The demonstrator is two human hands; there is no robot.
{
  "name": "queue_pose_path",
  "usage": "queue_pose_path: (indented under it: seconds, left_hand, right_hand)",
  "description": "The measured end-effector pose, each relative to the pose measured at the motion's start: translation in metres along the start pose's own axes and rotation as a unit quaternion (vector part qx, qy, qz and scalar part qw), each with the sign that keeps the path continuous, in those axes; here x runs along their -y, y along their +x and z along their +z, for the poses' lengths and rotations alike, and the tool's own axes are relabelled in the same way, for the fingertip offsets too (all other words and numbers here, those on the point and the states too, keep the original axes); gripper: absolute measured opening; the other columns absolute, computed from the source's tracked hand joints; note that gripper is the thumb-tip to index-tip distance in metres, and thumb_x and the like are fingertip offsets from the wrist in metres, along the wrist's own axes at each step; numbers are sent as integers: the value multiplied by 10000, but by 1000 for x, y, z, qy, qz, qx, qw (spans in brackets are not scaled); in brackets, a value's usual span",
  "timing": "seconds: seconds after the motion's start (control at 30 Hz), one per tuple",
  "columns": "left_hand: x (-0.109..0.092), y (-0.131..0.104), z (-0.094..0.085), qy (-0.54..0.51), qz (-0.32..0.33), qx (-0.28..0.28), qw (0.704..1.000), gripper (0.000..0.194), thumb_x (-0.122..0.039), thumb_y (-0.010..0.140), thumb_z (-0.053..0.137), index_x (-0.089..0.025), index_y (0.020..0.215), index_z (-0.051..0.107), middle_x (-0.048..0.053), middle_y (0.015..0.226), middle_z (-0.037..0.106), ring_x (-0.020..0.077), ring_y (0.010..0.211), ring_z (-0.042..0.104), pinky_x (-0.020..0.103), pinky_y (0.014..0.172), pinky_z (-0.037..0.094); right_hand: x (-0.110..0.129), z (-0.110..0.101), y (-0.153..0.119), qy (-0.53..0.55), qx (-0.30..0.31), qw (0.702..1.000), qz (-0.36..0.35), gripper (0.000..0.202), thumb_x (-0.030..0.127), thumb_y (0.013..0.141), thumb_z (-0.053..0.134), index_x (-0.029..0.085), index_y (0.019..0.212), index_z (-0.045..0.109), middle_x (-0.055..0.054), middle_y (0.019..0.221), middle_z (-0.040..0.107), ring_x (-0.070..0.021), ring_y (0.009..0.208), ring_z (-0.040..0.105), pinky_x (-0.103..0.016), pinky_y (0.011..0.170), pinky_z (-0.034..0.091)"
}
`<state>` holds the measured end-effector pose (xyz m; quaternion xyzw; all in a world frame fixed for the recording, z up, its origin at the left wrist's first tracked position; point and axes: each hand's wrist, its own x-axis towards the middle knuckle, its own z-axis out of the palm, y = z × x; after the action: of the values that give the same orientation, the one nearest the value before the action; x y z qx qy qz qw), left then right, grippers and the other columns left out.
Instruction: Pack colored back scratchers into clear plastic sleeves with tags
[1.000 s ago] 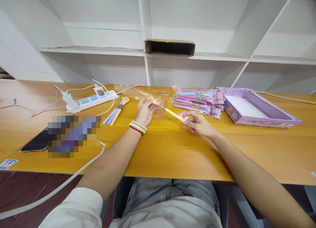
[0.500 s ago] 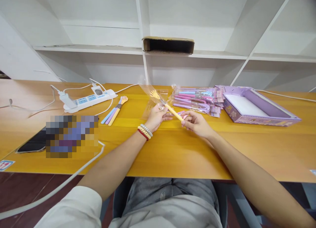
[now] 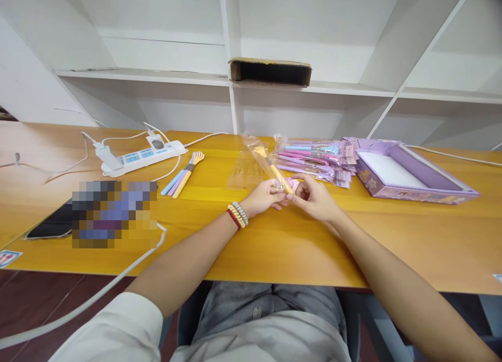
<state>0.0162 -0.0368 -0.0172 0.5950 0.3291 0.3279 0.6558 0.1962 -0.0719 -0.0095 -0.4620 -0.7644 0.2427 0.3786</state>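
A yellow back scratcher (image 3: 274,169) with a hand-shaped end lies slanted inside a clear plastic bag (image 3: 251,140). My left hand (image 3: 267,196) is closed around the bag near the lower end of the handle. My right hand (image 3: 314,199) pinches the same end, at the bag's mouth, beside a pink piece (image 3: 293,183) partly hidden by the fingers. Beyond my left hand another clear bag (image 3: 241,171) lies flat on the table. Several wrapped back scratchers (image 3: 308,158) in pink, purple and blue are piled just past my right hand.
Blue, purple and yellow loose back scratchers (image 3: 183,180) lie at left, near a white power strip (image 3: 145,157) with cables. A dark phone (image 3: 50,223) rests by a blurred patch. An open purple box (image 3: 419,195) stands right; a cardboard box (image 3: 270,73) sits on the shelf.
My left hand has slid down and right along the bag toward my right hand. The yellow back scratcher now sits deeper inside the bag, its handle mostly covered.
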Motion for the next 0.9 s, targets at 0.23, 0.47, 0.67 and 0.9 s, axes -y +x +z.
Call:
queue_pose_path:
  seconds: [0.23,0.47,0.67,0.9]
  left_hand:
    - [4,2,0,11,-22,-19,1000,373,-214,673,718,-119,973,517,81,745,664,152,622,643,278,586,508]
    - [1,1,-1,-37,-52,11,998,384,-295,629,758,-131,902,543,110,824,673,159,651,653,262,584,514]
    - [1,6,-7,-129,-121,-51,983,469,-579,745,540,-121,835,583,100,692,645,179,561,636,285,524,520]
    - [5,6,-10,-149,-33,-73,986,243,-332,763,636,-129,877,565,108,841,667,166,694,659,263,582,530]
  right_hand:
    - [-7,1,2,34,40,998,38,441,383,771,579,186,1153,480,-1,723,598,-115,588,532,-242,555,420]
    - [-11,3,6,183,53,980,61,380,420,793,551,168,1077,534,-40,812,615,-128,664,561,-250,577,445]
    - [-14,5,5,210,30,976,57,363,364,730,634,185,1036,553,-38,891,610,-117,680,550,-271,629,453]
    - [-7,3,3,216,87,970,75,353,329,721,642,155,1016,554,-26,751,607,-128,657,561,-282,626,454]
